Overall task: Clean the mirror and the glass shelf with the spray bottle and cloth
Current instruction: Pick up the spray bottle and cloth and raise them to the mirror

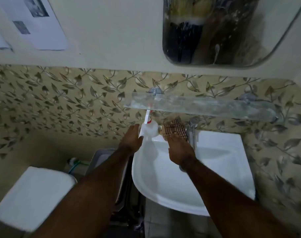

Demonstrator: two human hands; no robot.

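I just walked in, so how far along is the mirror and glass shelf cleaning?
Early. The mirror carries droplets and runs, so it looks sprayed but not wiped. The left hand is at the spray bottle and the right hand on the checked cloth, both on the sink rim. The glass shelf looks cloudy, still to do.

Glossy white ceramic sink (215,169); clear, smeared glass shelf (206,107); translucent plastic spray bottle (149,130); checked woven cloth (176,129); shiny metal tap (191,129); streaked mirror (215,31).
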